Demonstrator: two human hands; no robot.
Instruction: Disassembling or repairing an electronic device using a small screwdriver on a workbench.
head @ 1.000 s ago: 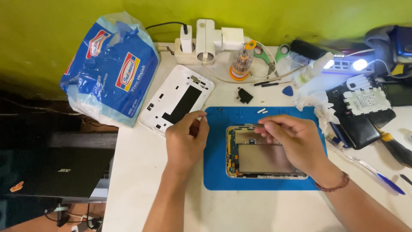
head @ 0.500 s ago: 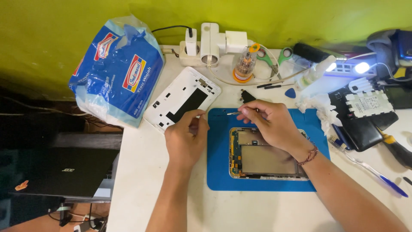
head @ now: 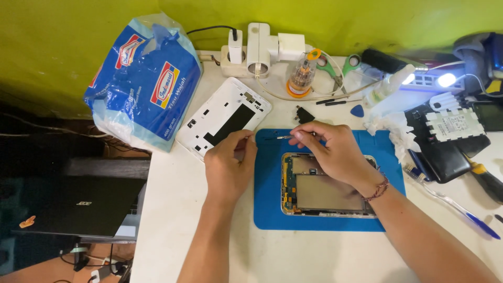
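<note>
An opened tablet [head: 319, 191] with its circuit board bare lies on a blue work mat [head: 272, 209]. My right hand [head: 332, 152] hovers over the tablet's top edge and pinches thin metal tweezers [head: 283, 137] that point left. My left hand [head: 228, 165] rests at the mat's left edge with fingertips pinched together near the tweezer tip; whether something tiny sits between them I cannot tell. The white back cover [head: 225, 121] of the tablet lies just beyond my left hand.
A blue tissue pack [head: 146, 84] stands at the back left. A white power strip with plugs [head: 262, 50], a screwdriver bit holder [head: 301, 76], scissors [head: 340, 65], a blue pick [head: 357, 110], a lit lamp [head: 445, 79] and a black case [head: 448, 139] line the back and right. A pen [head: 461, 209] lies at right.
My right hand has moved left and away from me, from over the tablet toward the mat's top left, carrying the tweezers toward my left hand. The left hand has hardly moved.
</note>
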